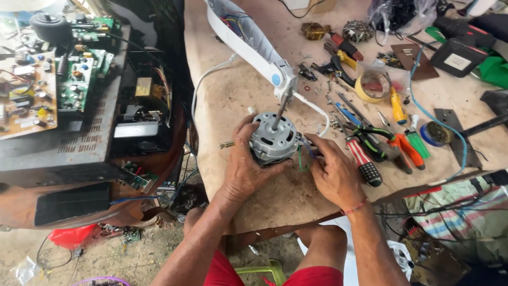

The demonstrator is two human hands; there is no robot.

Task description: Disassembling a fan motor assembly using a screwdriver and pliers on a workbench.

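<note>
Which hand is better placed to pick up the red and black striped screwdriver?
The right hand, probably. It rests at the wires beside the motor, and the screwdriver lies just past its fingers. The left hand grips the motor.

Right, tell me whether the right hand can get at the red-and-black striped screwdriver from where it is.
Probably yes. The right hand rests by the motor, and the striped screwdriver lies just beside it on the table with nothing between them.

The left hand (244, 168) gripped a grey fan motor (272, 139) on the tabletop (233, 100); the right hand (332, 172) pinched its wires (302, 154), screwdrivers (365, 159) lying just right.
</note>
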